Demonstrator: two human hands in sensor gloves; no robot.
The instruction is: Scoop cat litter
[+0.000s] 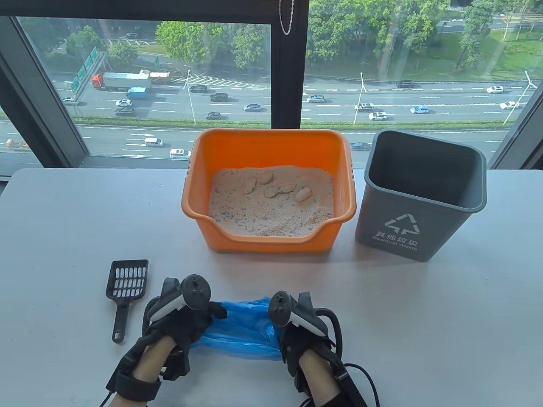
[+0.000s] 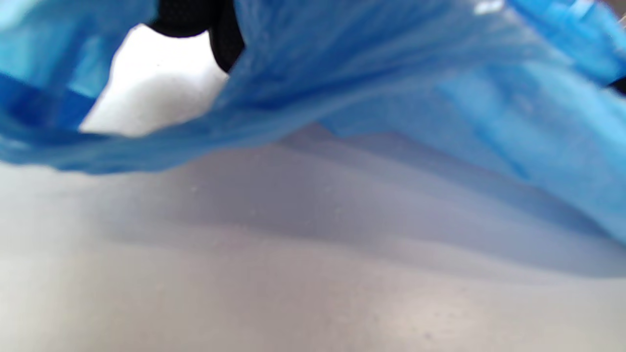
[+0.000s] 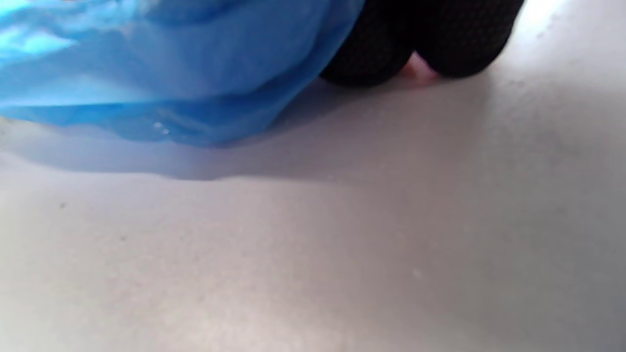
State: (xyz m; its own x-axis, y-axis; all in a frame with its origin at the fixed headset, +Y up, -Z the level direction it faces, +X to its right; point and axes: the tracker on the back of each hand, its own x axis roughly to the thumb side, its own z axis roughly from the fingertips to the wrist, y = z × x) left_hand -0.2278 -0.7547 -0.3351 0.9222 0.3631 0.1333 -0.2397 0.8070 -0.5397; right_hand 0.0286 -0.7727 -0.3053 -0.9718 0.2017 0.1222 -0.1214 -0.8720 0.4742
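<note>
Near edge: left hand (image 1: 180, 326) and right hand (image 1: 303, 328) gripping opposite ends of a crumpled blue plastic bag (image 1: 242, 326), stretching it low over the white tabletop (image 1: 424, 318). Fingers (image 3: 415, 44) clamped on the bag film; left wrist view showing the bag (image 2: 391, 88) sagging just above the surface, casting a soft shadow.

Left of the left hand: black slotted litter scoop (image 1: 124, 292) lying flat, handle pointing toward the near edge, untouched, just beside the glove.

Mid-table: orange litter box (image 1: 271, 237) sitting centred, low notch in its front wall facing the hands. Holding pale sandy litter (image 1: 263, 212) with coloured specks; several rounded clumps (image 1: 278, 188) sitting on top toward the back.

Right of the box, near but apart: grey waste bin (image 1: 418, 199) with a white recycling mark and "Residual Waste" print, standing upright, mouth open.

Wide bare tabletop lying to both sides of the hands and in front of the box.

Behind: dark-framed window (image 1: 288, 63) looking down on a multi-lane highway with cars and trees.
</note>
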